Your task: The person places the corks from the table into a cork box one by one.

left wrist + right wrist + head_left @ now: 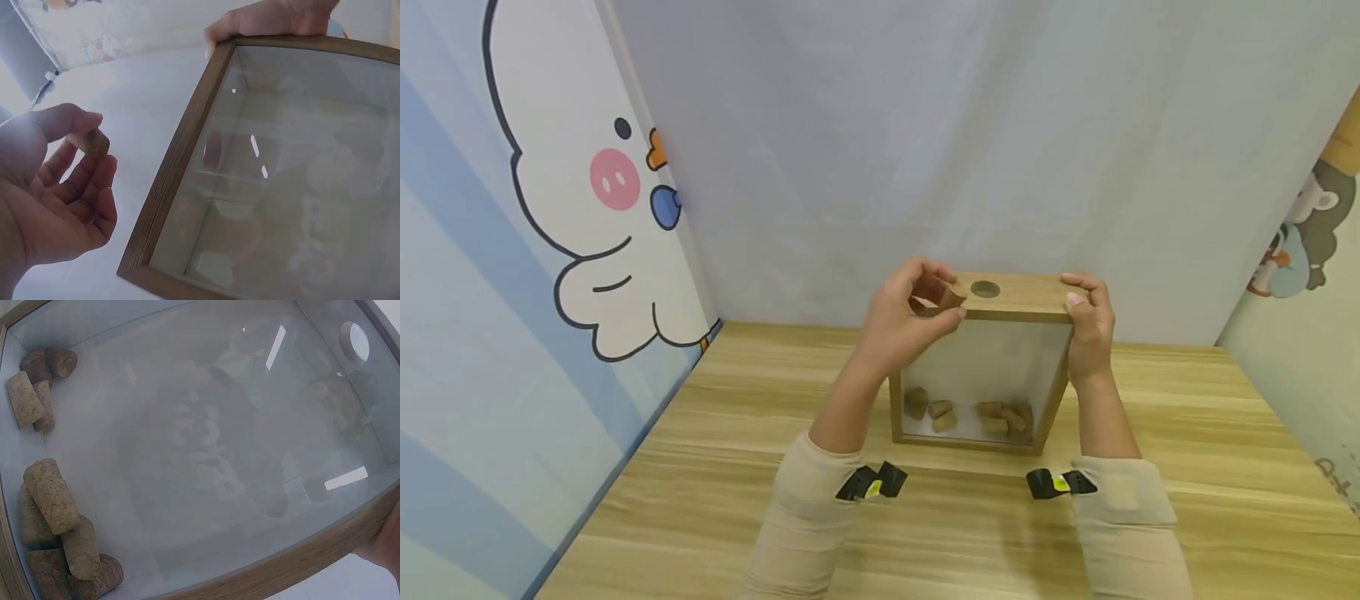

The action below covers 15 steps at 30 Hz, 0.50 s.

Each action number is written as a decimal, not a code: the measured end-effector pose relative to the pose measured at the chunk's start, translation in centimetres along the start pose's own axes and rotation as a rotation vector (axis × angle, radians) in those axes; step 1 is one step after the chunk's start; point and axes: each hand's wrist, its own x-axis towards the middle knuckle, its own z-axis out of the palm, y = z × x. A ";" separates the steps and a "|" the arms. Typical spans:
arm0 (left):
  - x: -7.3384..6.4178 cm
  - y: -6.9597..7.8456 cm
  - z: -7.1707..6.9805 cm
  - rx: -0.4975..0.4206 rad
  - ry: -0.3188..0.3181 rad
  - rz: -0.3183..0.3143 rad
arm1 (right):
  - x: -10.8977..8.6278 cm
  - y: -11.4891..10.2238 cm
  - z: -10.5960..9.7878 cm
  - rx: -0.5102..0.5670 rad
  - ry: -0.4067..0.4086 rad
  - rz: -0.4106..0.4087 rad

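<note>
A shallow wooden box [1030,293] with a glass front stands upright on the table, a round hole [985,289] in its top. My left hand [898,315] pinches a cork [95,144] between thumb and fingers, just left of the hole in the head view. At the box's upper right corner, my right hand [1090,329] grips the frame, thumb on the top. Behind the glass, several corks lie at the bottom in two groups: one pile [53,497] and a smaller cluster [28,400].
The wood-grain table [715,500] extends around the box. Behind it hangs a pale curtain [880,150]. A cartoon-printed panel [565,167] borders the left side, and another printed wall [1300,250] the right. Black straps [872,483] circle both sleeves.
</note>
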 end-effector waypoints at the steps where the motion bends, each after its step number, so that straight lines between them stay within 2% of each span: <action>1: 0.4 0.1 0.2 -0.022 0.015 -0.029 | 0.0 0.0 0.0 -0.001 0.001 0.005; 9: 2.7 0.2 2.2 -0.274 0.158 -0.239 | 0.1 -0.1 0.0 0.006 -0.001 0.001; 12: 3.4 -0.1 3.1 -0.319 0.212 -0.293 | 0.0 -0.1 0.0 0.012 -0.002 0.010; 15: 4.0 -0.4 3.7 -0.295 0.246 -0.335 | 0.0 0.0 0.0 0.015 -0.005 0.013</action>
